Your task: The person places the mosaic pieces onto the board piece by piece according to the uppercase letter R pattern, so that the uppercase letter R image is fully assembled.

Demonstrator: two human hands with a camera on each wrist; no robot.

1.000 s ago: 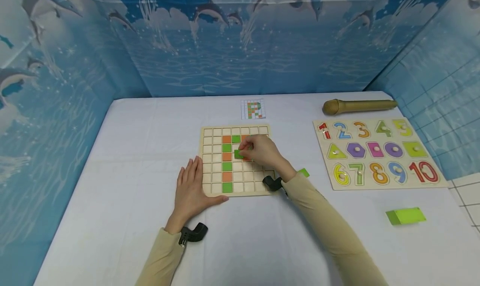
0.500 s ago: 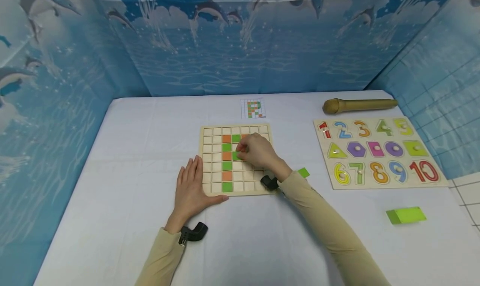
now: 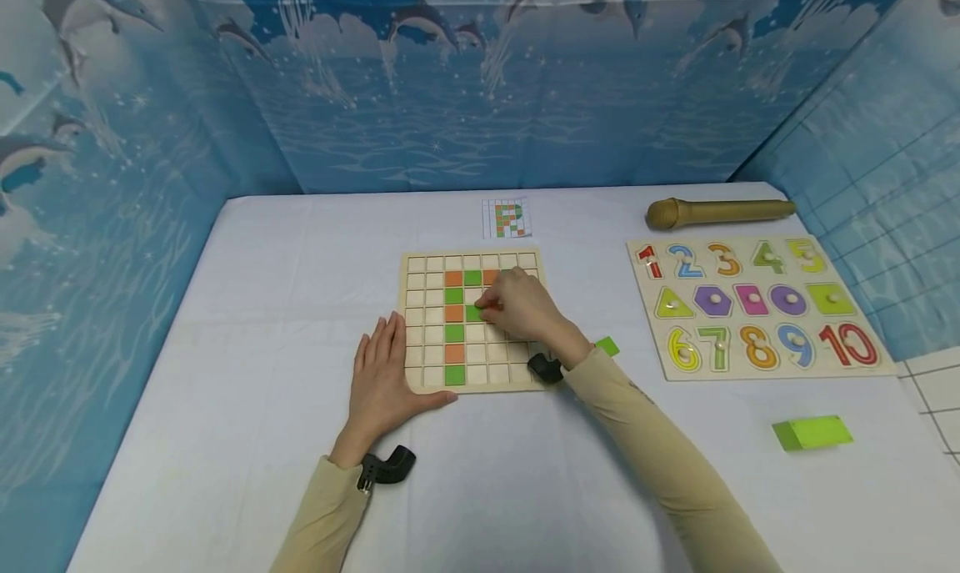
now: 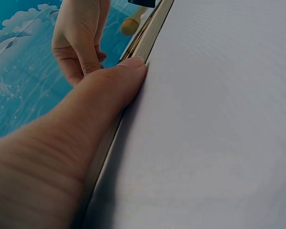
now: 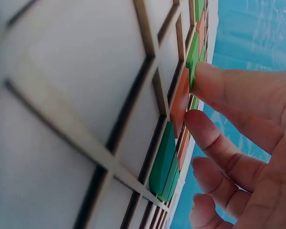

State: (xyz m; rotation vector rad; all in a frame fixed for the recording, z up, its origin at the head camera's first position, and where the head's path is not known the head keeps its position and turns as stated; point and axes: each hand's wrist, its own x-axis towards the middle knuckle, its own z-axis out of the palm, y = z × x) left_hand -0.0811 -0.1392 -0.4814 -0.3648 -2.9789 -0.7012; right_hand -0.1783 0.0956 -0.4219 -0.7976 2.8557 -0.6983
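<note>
A wooden grid board (image 3: 498, 374) lies on the white table, with green and orange square tiles seated in some cells. My left hand (image 3: 384, 394) rests at its lower left corner, fingers straight along the left edge. In the left wrist view the thumb (image 4: 112, 86) lies against the board's side. My right hand (image 3: 522, 306) is over the grid. Its thumb (image 5: 217, 83) touches a green tile (image 5: 192, 57) lying in a cell. The bent forefinger (image 5: 205, 131) stands apart from the thumb, close to an orange tile (image 5: 180, 102). My right hand hides part of the grid.
Behind the board lies a small pattern card (image 3: 507, 219). To the right are a number and shape puzzle (image 3: 731, 324), a brown microphone-shaped object (image 3: 720, 213) and a bright green block (image 3: 812, 433). A green piece (image 3: 607, 345) shows beside my right sleeve.
My right hand has lowered the green tile into a cell, and its fingertips have drawn slightly to the right off it. My left hand has stayed in place.
</note>
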